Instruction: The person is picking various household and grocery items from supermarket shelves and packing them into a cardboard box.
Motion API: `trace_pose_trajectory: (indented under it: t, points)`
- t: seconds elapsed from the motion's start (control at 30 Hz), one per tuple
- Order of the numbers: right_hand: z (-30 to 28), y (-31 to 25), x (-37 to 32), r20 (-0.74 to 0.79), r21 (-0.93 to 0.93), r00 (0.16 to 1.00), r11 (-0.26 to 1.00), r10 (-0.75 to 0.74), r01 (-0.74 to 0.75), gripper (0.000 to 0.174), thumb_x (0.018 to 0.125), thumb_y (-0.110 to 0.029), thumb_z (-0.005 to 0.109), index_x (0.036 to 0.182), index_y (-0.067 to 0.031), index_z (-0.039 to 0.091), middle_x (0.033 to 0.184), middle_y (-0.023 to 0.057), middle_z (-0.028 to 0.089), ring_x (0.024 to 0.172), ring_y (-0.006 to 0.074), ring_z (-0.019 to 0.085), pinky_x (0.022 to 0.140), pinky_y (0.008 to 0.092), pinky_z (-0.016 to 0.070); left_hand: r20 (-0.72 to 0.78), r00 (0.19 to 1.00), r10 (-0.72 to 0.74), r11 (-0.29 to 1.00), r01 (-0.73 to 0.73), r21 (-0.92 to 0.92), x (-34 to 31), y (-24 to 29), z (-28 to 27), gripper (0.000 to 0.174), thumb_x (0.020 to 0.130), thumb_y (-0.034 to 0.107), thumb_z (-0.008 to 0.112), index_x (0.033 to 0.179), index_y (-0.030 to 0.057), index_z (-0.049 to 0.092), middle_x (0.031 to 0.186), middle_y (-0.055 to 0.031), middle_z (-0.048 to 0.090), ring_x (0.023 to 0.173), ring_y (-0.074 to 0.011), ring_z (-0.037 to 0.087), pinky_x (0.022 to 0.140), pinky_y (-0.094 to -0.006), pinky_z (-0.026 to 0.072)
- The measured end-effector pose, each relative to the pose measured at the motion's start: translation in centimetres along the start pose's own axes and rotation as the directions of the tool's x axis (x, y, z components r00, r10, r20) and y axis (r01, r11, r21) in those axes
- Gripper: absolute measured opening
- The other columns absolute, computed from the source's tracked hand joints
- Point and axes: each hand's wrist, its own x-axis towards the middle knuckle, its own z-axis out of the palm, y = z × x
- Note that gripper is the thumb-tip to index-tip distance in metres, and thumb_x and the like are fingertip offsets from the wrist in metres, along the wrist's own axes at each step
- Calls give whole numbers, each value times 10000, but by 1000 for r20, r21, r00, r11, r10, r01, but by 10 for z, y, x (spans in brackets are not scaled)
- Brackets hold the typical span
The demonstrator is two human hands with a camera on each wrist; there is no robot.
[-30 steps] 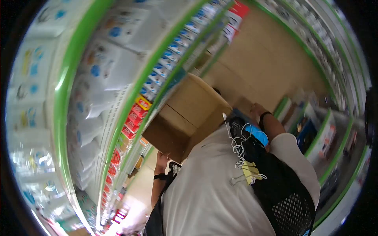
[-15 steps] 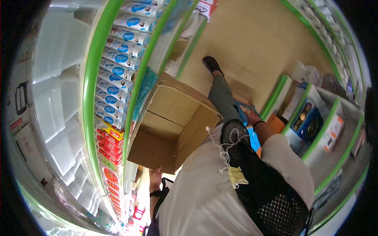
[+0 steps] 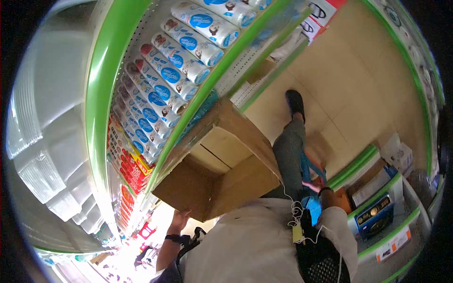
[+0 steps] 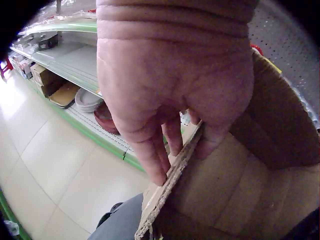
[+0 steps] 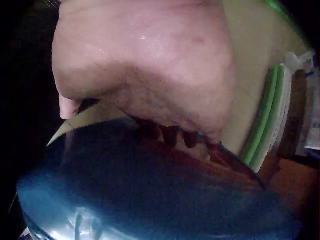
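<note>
My left hand grips the edge of an open cardboard box, which is tilted so its bare inside shows in the head view. In the left wrist view the fingers of the left hand lie outside a box wall, with the thumb on the inner side. My right hand hangs beside my leg. Seen from the right wrist, this hand has its fingers curled into a slot in a glossy blue plastic thing; I cannot tell its kind.
A shelf with rows of white-and-blue cans and red packs runs along the left, close to the box. Low shelving with a blue box stands on the right. Tiled floor lies ahead. Pale bowls sit on a low shelf.
The head view has shifted, and the cans appear larger. My leg and shoe have come into view beyond the box. The left hand keeps its hold on the box edge.
</note>
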Motion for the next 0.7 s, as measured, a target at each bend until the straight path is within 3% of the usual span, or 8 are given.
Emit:
trace_pose_trajectory:
  t: [0.07, 0.17, 0.33, 0.43, 0.53, 0.6, 0.63, 0.7]
  points:
    - [23, 33, 57, -234, -255, 972, 966, -31, -30, 909, 824, -604, 688, 1507, -94, 376, 1465, 134, 516, 1344, 337, 480, 1119, 480, 361, 110, 977, -184, 840, 214, -498, 10, -5, 6, 481, 880, 76, 679, 1336, 114, 532, 1312, -105, 588, 1219, -279, 578, 977, -444, 532]
    - [25, 42, 100, -233, -254, 970, 967, -71, 10, 865, 841, -579, 677, 1493, -89, 392, 1458, 141, 520, 1335, 343, 487, 1109, 480, 371, 29, 949, -315, 768, 273, -580, 0, 51, 27, 520, 857, -57, 571, 1359, 60, 505, 1344, -118, 583, 1237, -293, 574, 1004, -412, 512]
    - [29, 63, 146, -247, -184, 965, 982, -92, 46, 756, 883, -515, 650, 1458, -76, 431, 1440, 157, 530, 1312, 356, 504, 1085, 478, 396, 31, 970, -241, 746, 205, -634, 2, 45, 27, 545, 860, -92, 545, 1382, 46, 472, 1376, -134, 558, 1231, -310, 575, 1003, -438, 510]
    - [26, 66, 162, -263, -144, 961, 989, -82, 45, 691, 908, -477, 634, 1437, -69, 455, 1430, 167, 536, 1298, 364, 515, 1071, 477, 411, 47, 967, -251, 760, 227, -609, 4, 62, 34, 518, 860, -99, 535, 1356, 46, 497, 1338, -130, 583, 1206, -296, 588, 960, -425, 529]
    - [12, 71, 181, -273, -118, 959, 992, -79, 48, 628, 934, -439, 618, 1416, -61, 479, 1419, 176, 542, 1283, 373, 525, 1056, 476, 426, 19, 978, -209, 770, 177, -613, -2, 45, 34, 469, 866, -91, 539, 1314, 48, 535, 1278, -119, 616, 1165, -281, 611, 925, -408, 541]
    - [1, 55, 194, -296, -106, 951, 993, -87, 57, 586, 951, -413, 607, 1402, -57, 495, 1412, 183, 546, 1274, 378, 532, 1047, 476, 436, 40, 999, -28, 934, 40, -356, 0, 37, 32, 431, 869, -80, 554, 1276, 61, 568, 1226, -98, 639, 1136, -266, 627, 919, -405, 545]
    - [-9, 57, 192, -310, -105, 946, 993, -92, 63, 565, 959, -401, 601, 1395, -54, 503, 1409, 186, 548, 1269, 381, 536, 1042, 475, 441, 53, 977, -206, 667, 179, -723, -2, 50, 41, 426, 878, -76, 562, 1275, 77, 572, 1222, -87, 641, 1098, -258, 644, 913, -403, 550]
    - [-37, 43, 195, -322, -105, 939, 990, -123, 94, 555, 962, -395, 598, 1389, -53, 506, 1393, 184, 554, 1256, 375, 541, 1034, 472, 446, 22, 988, -153, 694, 123, -709, 3, 32, 46, 422, 882, -73, 562, 1274, 82, 574, 1220, -82, 642, 1080, -255, 650, 904, -402, 555]
